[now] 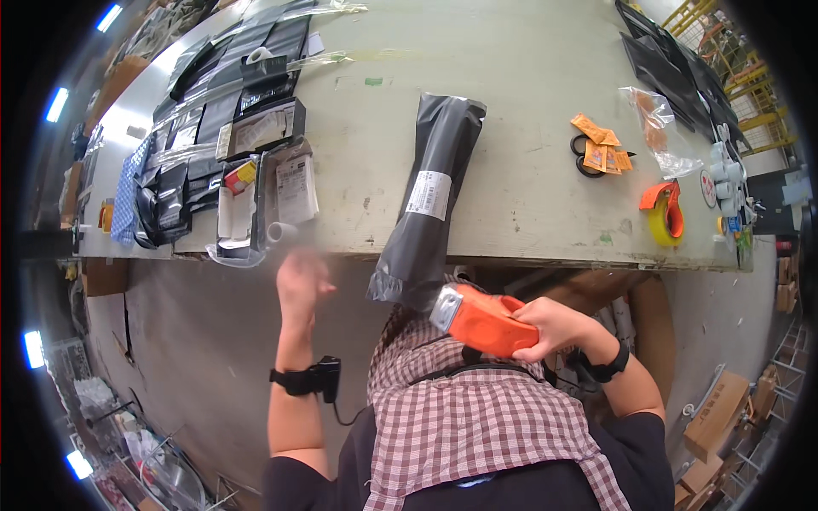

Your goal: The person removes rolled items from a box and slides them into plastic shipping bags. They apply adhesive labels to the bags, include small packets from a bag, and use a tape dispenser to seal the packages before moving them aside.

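In my right hand (558,330) is an orange tape dispenser (490,324) with a metal front end, held by its near side over my lap. Its front end points left, close to the lower end of a long black plastic parcel (446,145). The parcel lies on the table with that end hanging past the near edge. A white label (429,194) is stuck on it. My left hand (302,281) is at the table's near edge, left of the parcel and just below a small white roll (281,232). Motion smears its fingers, so whether it holds anything is unclear.
On the left are black boxes with paper slips (260,130) and stacked black bags (204,102). To the right lie scissors (588,166) under orange packets (596,136), a clear bag (660,128), and another orange dispenser with yellow tape (663,217). Cartons (720,413) stand at lower right.
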Action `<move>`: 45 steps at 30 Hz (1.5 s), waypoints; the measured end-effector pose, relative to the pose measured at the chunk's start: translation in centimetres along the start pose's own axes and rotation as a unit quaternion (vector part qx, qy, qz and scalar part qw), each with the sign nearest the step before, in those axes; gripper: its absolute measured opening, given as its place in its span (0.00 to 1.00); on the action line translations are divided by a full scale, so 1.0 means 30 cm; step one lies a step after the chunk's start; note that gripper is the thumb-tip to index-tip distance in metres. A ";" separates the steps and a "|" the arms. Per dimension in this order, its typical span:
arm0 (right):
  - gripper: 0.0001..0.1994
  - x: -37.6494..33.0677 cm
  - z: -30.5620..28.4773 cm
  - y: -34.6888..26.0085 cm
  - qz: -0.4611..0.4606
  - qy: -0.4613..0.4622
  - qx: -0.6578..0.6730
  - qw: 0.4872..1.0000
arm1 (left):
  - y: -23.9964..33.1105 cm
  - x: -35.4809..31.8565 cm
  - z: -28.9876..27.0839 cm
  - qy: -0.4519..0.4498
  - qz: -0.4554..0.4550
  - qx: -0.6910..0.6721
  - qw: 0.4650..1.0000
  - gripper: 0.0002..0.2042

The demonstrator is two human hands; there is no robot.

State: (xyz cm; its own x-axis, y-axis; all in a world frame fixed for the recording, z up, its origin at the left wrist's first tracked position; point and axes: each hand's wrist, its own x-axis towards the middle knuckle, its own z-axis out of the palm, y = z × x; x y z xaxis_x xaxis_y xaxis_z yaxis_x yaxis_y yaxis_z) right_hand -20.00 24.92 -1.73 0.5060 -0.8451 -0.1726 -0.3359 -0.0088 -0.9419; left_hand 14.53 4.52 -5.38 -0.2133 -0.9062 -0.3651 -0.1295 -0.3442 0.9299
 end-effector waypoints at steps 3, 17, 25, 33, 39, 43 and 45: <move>0.13 0.017 -0.037 -0.039 -0.006 0.010 -0.103 0.995 | 0.083 -0.101 0.201 -0.220 -0.018 -0.012 0.975 0.15; 0.09 0.117 0.006 -0.107 -0.155 0.010 -0.175 0.972 | 0.079 -0.160 0.280 -0.465 -0.237 -0.094 0.848 0.14; 0.10 0.148 0.003 -0.160 -0.191 -0.040 -0.186 0.963 | 0.053 -0.138 0.304 -0.436 -0.208 -0.026 0.875 0.11; 0.10 0.136 -0.003 -0.155 -0.167 -0.056 -0.189 0.966 | 0.049 -0.142 0.280 -0.475 -0.338 -0.277 0.764 0.21; 0.10 0.167 0.037 -0.139 -0.196 -0.027 -0.111 0.974 | 0.001 -0.160 0.304 -0.339 -0.217 -0.095 0.910 0.06; 0.14 0.155 0.018 -0.096 -0.063 0.007 -0.071 0.996 | -0.014 -0.138 0.247 -0.130 -0.014 -0.059 0.990 0.06; 0.16 0.099 -0.013 -0.044 -0.038 0.034 0.086 0.995 | 0.005 -0.108 0.200 -0.026 0.071 0.017 0.997 0.07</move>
State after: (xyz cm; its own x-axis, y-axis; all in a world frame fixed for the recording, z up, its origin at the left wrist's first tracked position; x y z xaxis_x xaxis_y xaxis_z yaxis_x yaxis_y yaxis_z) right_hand -18.37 22.22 -0.90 0.4672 -0.8802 -0.0837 -0.1552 0.0116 -0.9878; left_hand 9.41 8.87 -4.33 -0.2807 -0.9311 -0.2329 -0.1272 -0.2045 0.9706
